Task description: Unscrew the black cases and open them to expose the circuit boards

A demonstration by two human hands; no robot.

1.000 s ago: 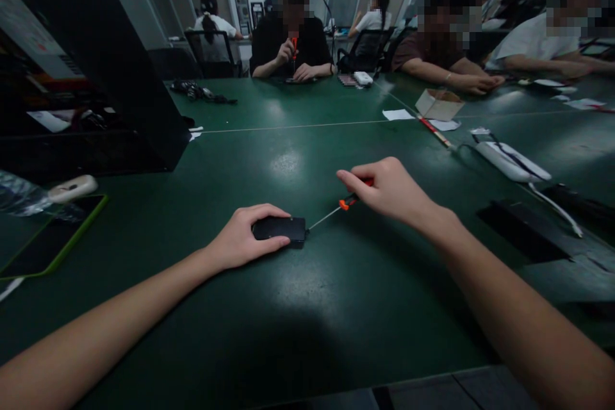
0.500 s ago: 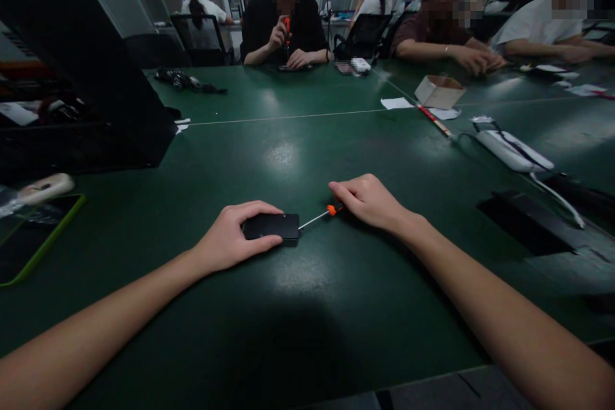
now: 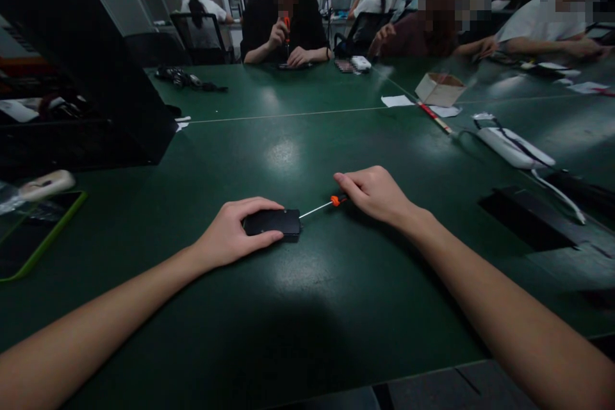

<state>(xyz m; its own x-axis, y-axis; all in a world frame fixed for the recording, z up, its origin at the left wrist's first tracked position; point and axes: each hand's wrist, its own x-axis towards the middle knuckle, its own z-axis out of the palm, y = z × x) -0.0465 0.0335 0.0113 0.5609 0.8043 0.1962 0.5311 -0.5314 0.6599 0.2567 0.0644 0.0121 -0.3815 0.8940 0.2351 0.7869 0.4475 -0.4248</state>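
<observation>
On the green table (image 3: 202, 320) lies a small flat black box (image 3: 273, 222). My left hand (image 3: 235, 230) grips it from the left, thumb along the near side and fingers along the far side. My right hand (image 3: 377, 192) is closed round the handle of a screwdriver (image 3: 336, 200) with orange and black parts. Its thin metal shaft points left, and the tip is at the right end of the box, near the far corner. Whether the tip is inside the box or only against it, I cannot tell. Most of the handle is hidden in my palm.
A green-edged phone (image 3: 43, 237) lies at the left, beside a black stand (image 3: 96, 77). Across the table sit several people, one holding an orange screwdriver (image 3: 287, 29). To the right are a cardboard box (image 3: 439, 90), a white power strip (image 3: 516, 147) and a dark flat case (image 3: 528, 218).
My right hand and the screwdriver have shifted slightly away from me, the tip moving toward the far corner of the box's end. A person at the right has raised a hand.
</observation>
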